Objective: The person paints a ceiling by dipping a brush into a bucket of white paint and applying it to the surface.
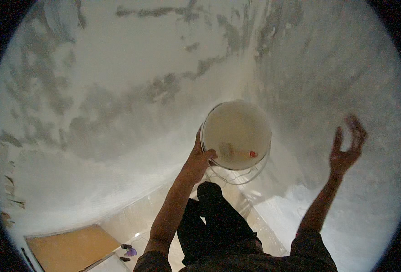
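Observation:
A round, pale bucket [236, 136] with a thin wire handle is held up in front of my body. My left hand [201, 153] grips its left side, thumb over the rim and fingers round the outside. Within the bucket's round outline the surface is beige, with a small red spot [253, 154] and a darker smudge low down; I cannot tell what these are. Off to the right, my right hand [349, 147] is raised near the wall with fingers curved and apart, holding nothing. Its fingertips are slightly blurred.
Whitish walls [132, 59] with grey patches meet in a corner ahead of me. Low on the left are a tan flat panel [73, 247] and, beside it on the floor, a small purple item [130, 252] with dark pieces. My dark-clad legs [214, 226] are below the bucket.

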### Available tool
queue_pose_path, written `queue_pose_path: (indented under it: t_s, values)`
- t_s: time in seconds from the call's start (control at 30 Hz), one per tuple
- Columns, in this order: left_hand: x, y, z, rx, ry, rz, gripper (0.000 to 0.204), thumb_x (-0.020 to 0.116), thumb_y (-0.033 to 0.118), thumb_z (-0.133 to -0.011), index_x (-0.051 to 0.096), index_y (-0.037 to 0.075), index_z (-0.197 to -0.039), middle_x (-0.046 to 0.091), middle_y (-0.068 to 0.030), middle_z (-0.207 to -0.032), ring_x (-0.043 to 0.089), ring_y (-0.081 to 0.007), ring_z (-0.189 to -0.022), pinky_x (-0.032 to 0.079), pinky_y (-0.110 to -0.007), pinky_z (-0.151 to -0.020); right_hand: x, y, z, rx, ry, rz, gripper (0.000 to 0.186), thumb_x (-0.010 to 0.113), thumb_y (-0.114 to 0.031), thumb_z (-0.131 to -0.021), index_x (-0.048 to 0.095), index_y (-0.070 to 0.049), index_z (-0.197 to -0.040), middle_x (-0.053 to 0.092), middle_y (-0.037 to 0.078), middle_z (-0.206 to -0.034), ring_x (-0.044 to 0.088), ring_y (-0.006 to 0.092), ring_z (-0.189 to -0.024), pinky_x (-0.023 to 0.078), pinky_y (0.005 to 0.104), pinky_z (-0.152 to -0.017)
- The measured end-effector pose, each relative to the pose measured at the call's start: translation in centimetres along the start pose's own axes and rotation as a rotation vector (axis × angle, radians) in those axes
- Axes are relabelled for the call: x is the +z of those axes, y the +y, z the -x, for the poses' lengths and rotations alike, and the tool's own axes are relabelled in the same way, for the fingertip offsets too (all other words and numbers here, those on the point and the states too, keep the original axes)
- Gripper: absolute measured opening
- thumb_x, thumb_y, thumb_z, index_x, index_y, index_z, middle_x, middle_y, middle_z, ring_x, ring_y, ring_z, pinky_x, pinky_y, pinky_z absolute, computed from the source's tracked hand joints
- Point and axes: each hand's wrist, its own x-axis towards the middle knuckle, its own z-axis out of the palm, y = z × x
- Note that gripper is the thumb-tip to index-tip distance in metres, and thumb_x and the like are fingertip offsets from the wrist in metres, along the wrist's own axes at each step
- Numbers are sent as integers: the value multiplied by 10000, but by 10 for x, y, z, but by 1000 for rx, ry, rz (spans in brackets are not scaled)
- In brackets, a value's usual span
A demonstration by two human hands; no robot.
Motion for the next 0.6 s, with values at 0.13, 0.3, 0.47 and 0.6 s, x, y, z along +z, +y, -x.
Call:
queue_pose_path:
  t_s: [0.13,0.3,0.47,0.6]
  values:
    - [14,2,9,18,43,-24,897,538,14,-708,144,186,-1496,405,-150,-1364,519,-335,-1118,540,-450,-849,28,-75,17,189,-345,-571,181,679,-45,-823,657,-54,-1003,690,96,-1022,659,181,-826,517,317,-731]
    - [10,-24,2,32,1,73,931,521,6,-702,95,208,-1504,345,-167,-1405,431,-372,-1219,501,-503,-909,62,-124,32,186,-728,-505,269,724,-220,-811,673,-89,-1040,687,77,-988,627,194,-746,481,352,-713]
    - [27,-37,-2,41,-6,43,949,511,19,-718,32,217,-1512,275,-182,-1456,327,-394,-1326,455,-543,-968,84,-124,53,-113,-875,-264,420,714,-395,-788,679,-111,-1095,673,100,-922,582,244,-826,402,397,-831]
    - [37,-49,-9,84,13,40,947,513,11,-726,22,203,-1513,256,-185,-1470,314,-399,-1335,449,-535,-974,91,-122,66,-183,-990,-187,470,731,-423,-748,691,-113,-1098,677,120,-927,570,255,-943,368,408,-882]
